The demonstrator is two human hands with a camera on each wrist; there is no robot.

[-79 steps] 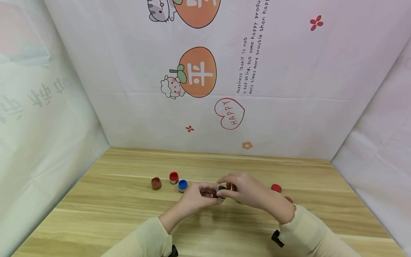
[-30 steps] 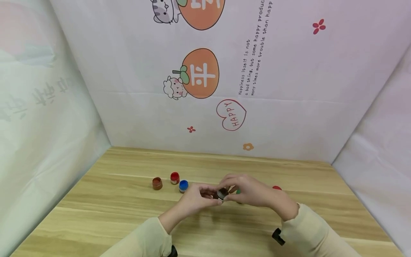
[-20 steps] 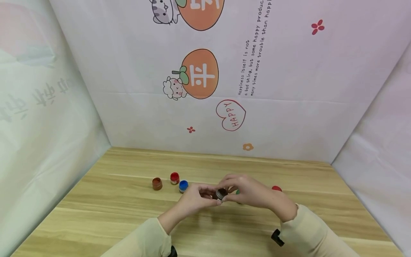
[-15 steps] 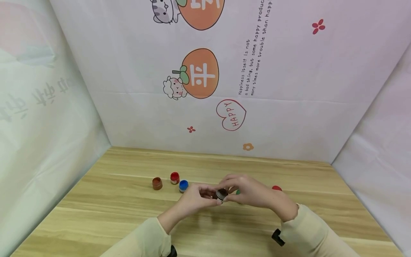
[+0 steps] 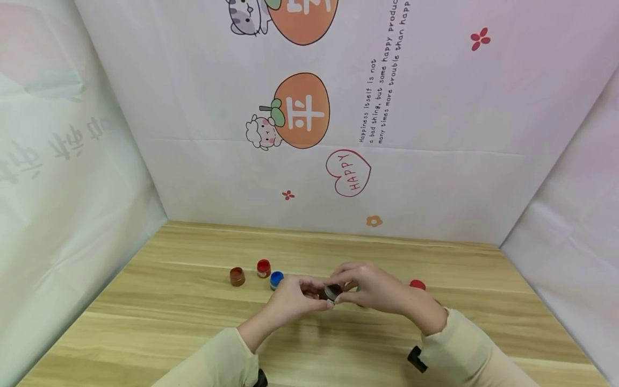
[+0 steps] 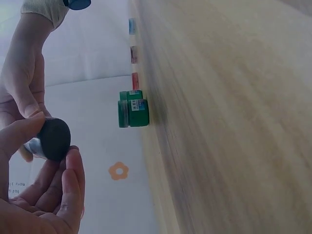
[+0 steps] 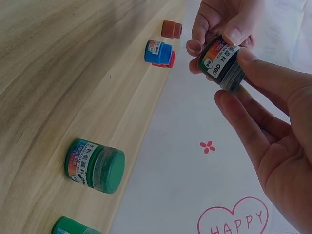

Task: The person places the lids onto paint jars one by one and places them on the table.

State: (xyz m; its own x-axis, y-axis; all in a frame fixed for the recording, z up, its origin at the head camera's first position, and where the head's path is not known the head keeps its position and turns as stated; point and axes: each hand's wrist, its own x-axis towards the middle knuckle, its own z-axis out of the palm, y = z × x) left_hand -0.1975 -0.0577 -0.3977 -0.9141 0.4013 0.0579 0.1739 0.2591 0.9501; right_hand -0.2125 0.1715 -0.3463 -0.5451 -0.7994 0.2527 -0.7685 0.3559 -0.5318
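Note:
A small black paint jar [image 5: 331,292] is held up between both hands, above the wooden table. My left hand [image 5: 296,299] grips the body of the jar, its thumb and fingers around the dark base [image 6: 55,140]. My right hand [image 5: 374,289] pinches the clear-rimmed lid end [image 7: 232,78] between thumb and fingers. In the right wrist view the jar lies tilted, with its white label [image 7: 223,59] showing between the two hands. Part of its top is covered by the right fingers in the head view.
Left of the hands stand a brown jar [image 5: 237,277], a red jar [image 5: 263,268] and a blue jar [image 5: 276,280]. A lidded green jar [image 7: 95,165] and another green jar [image 7: 73,227] sit behind the right hand. Farther right is another red one [image 5: 417,284]. A printed cloth [image 5: 435,161] hangs behind.
Since the oldest frame, the right thumb has shifted from across the jar's top to its near side, uncovering more of the jar. The left hand keeps its hold; the head view moved slightly.

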